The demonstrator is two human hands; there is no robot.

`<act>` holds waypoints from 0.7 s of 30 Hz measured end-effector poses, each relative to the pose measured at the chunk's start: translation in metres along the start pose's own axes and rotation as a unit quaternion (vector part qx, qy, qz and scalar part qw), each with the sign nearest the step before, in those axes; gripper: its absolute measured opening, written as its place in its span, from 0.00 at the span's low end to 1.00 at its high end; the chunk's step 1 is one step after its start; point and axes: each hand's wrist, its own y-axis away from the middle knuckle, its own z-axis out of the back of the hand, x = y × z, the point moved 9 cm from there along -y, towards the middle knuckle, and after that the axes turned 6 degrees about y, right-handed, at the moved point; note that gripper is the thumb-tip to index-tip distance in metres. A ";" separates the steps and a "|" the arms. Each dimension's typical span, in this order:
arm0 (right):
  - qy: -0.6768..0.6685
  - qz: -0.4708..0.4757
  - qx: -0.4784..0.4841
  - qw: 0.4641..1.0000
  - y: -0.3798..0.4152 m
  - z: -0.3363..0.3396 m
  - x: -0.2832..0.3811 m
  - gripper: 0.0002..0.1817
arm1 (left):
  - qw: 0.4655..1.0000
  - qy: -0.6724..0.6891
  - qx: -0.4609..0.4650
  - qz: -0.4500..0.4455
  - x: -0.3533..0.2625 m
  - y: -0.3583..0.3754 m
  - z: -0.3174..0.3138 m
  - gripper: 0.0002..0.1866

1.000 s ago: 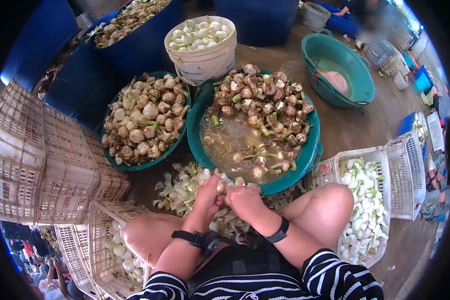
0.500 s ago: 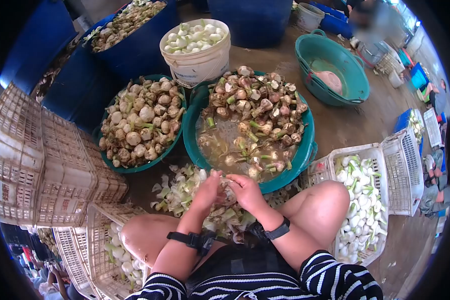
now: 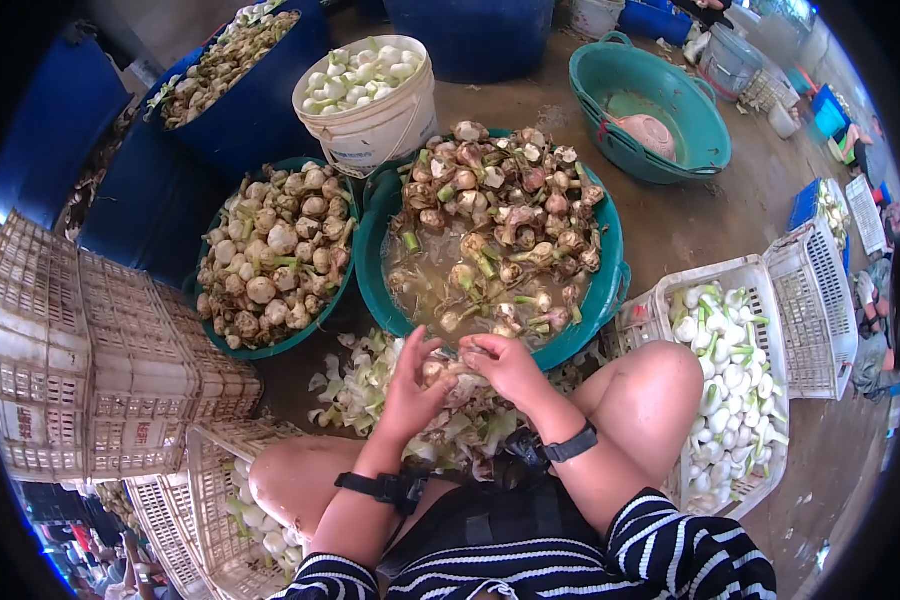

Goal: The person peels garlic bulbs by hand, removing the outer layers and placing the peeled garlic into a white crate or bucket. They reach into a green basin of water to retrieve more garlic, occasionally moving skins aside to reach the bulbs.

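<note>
My left hand (image 3: 415, 388) is raised over the heap of peeled skins (image 3: 365, 385), its thumb and fingers spread apart. Close beside it, my right hand (image 3: 507, 367) has its fingers curled in a pinch; whatever lies in them is mostly hidden. Just beyond both hands stands a green tub (image 3: 378, 305) of murky water, with unpeeled garlic bulbs (image 3: 515, 215) piled at its far side and several floating nearer. Left of it, another green tub (image 3: 270, 352) is heaped with brownish garlic bulbs (image 3: 282, 238).
A white bucket (image 3: 365, 135) of peeled bulbs stands behind the tubs. At my right is a white crate (image 3: 675, 290) of peeled bulbs; stacked crates (image 3: 90, 350) rise at my left. A green basin (image 3: 690, 115) holding a pink bowl (image 3: 648, 133) sits at the far right.
My left hand has opened and its fingers have parted from the right hand. The right hand has shifted slightly right and stays curled. The whole view has moved a little.
</note>
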 end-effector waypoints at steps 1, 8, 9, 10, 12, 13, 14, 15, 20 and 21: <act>-0.001 0.001 0.000 1.000 0.005 0.001 0.008 0.13 | 0.996 0.062 -0.002 0.058 0.004 -0.002 0.003 0.35; -0.143 0.013 0.088 0.986 0.010 -0.023 0.023 0.16 | 0.984 0.166 0.017 0.069 -0.010 0.002 0.000 0.30; 0.001 0.053 0.097 0.994 0.011 -0.026 0.025 0.14 | 0.994 0.103 0.000 0.042 -0.016 0.003 0.005 0.29; 0.145 0.091 0.103 0.980 0.012 -0.031 0.024 0.13 | 0.994 0.103 -0.001 0.041 -0.016 0.005 0.006 0.29; 0.160 0.118 0.029 0.980 0.015 -0.027 0.031 0.11 | 0.990 -0.127 -0.025 -0.062 -0.032 0.007 0.008 0.25; 0.175 0.146 -0.016 0.974 0.020 -0.019 0.049 0.11 | 0.969 -0.216 -0.049 -0.110 -0.051 0.010 0.004 0.23; 0.188 0.174 -0.060 0.965 0.026 -0.013 0.069 0.10 | 0.969 -0.214 -0.049 -0.110 -0.054 0.009 0.004 0.23; 0.189 0.186 -0.066 0.962 0.032 -0.013 0.085 0.09 | 0.946 -0.271 -0.046 -0.169 -0.066 0.012 0.001 0.23; 0.371 0.239 -0.065 0.895 0.042 -0.026 0.112 0.06 | 0.905 -0.340 -0.015 -0.254 -0.085 0.021 -0.012 0.24; 0.392 0.233 -0.067 0.887 0.041 -0.027 0.112 0.06 | 0.904 -0.339 -0.010 -0.260 -0.086 0.021 -0.012 0.24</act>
